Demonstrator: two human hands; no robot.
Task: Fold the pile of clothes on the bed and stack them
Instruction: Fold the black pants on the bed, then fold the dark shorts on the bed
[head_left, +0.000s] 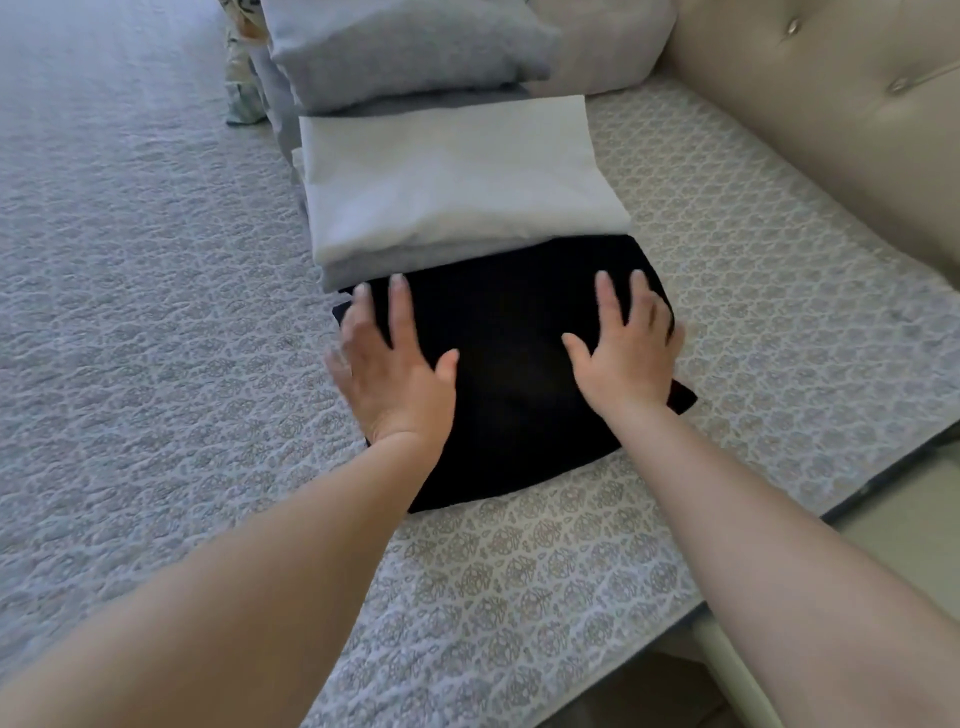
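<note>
Black folded garment (511, 364) lies on the bed (156, 312), touching a folded white stack (457, 182). Left hand (389, 374) and right hand (628, 358) press it, fingers flat

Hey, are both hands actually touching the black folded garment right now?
Touching. The head view shows the left hand and right hand lying flat, fingers spread, directly on the black folded garment.

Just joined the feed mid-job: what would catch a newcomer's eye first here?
The folded black garment in the middle of the bed, with both hands flat on it: left hand on its left side, right hand on its right. Just behind it sits a stack of folded pale clothes.
</note>
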